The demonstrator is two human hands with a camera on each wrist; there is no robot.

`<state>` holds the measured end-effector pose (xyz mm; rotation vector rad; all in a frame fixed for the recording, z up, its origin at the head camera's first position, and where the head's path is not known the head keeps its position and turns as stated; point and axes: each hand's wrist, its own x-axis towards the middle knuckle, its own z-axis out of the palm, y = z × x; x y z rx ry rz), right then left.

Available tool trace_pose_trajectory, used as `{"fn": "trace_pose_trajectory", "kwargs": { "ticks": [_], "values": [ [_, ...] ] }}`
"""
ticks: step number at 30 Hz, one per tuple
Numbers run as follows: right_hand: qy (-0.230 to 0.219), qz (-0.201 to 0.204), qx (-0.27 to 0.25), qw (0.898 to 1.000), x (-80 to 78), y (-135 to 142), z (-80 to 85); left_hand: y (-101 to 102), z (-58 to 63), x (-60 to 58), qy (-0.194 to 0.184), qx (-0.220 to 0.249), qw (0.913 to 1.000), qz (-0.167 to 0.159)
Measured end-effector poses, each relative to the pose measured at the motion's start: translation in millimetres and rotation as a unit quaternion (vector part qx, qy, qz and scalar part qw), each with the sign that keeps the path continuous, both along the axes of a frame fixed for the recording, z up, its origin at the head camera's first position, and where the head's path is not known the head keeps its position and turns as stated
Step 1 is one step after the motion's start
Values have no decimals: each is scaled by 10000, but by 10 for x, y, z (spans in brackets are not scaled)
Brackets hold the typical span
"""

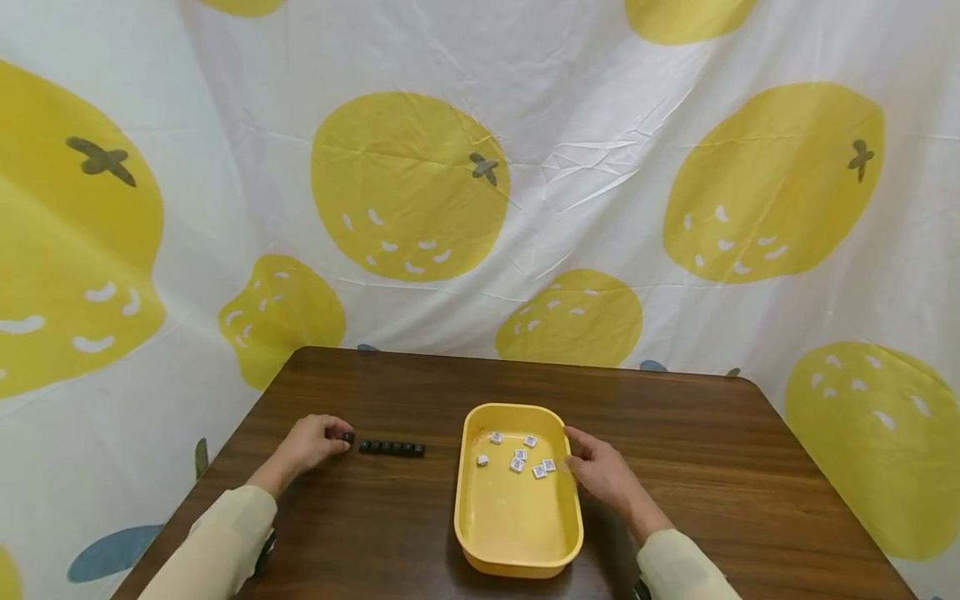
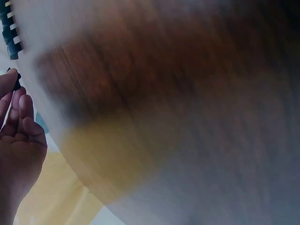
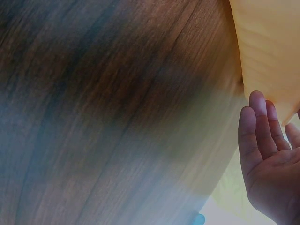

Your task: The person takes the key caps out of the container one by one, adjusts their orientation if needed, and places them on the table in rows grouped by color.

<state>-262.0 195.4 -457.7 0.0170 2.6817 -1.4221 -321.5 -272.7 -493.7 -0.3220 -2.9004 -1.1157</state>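
Between thumb and fingertips, my left hand [image 1: 312, 443] pinches a small black keycap [image 1: 348, 437], close to the left end of a row of black keycaps [image 1: 392, 448] on the table. That pinched keycap [image 2: 17, 82] also shows at the edge of the left wrist view, below the row [image 2: 10, 30]. To the right stands a yellow tray [image 1: 517, 525] with several small white keycap-like pieces [image 1: 517, 465] scattered inside. My right hand [image 1: 606, 475] rests at the tray's right rim. In the right wrist view its fingers [image 3: 258, 124] lie nearly straight against the tray's outer wall [image 3: 267, 51].
Everything stands on a dark brown wooden table [image 1: 720, 450] with rounded far corners. A white cloth with yellow lemon prints [image 1: 570, 108] hangs behind the table's far edge and along its sides.
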Motion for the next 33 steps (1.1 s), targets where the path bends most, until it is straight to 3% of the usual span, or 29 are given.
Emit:
{"fn": "trace_pose_trajectory", "kwargs": {
  "ticks": [10, 33],
  "values": [
    [23, -5, 13, 10000, -16, 2, -12, 56, -54, -5, -125, -197, 9997, -51],
    [90, 63, -32, 9999, -11, 8, -1, 82, -11, -23, -319, -46, 9995, 10]
  ]
}}
